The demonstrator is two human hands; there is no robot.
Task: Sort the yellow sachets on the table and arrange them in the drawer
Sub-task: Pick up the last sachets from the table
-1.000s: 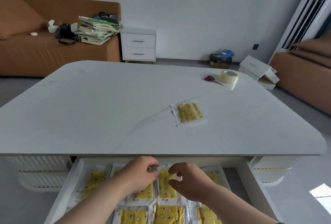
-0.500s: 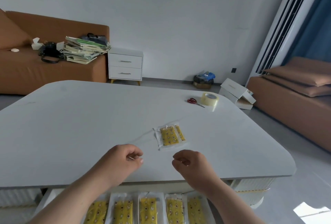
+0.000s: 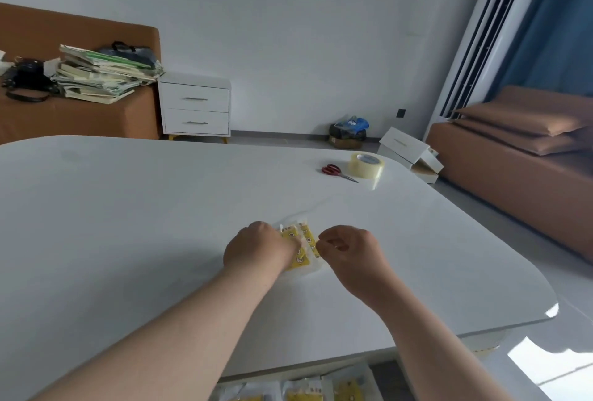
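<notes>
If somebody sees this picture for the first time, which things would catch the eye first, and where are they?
Two bare hands meet at mid-table: the left hand lies over a small pile of yellow sachets, and the right hand curls at its right edge. Far right on the white table, red scissors lie beside a roll of clear tape. Below the near edge, more sachets peek out.

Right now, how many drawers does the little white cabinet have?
2: a top drawer and a bottom drawer, stacked in the cabinet beside the sofa. None looks hidden.
</notes>
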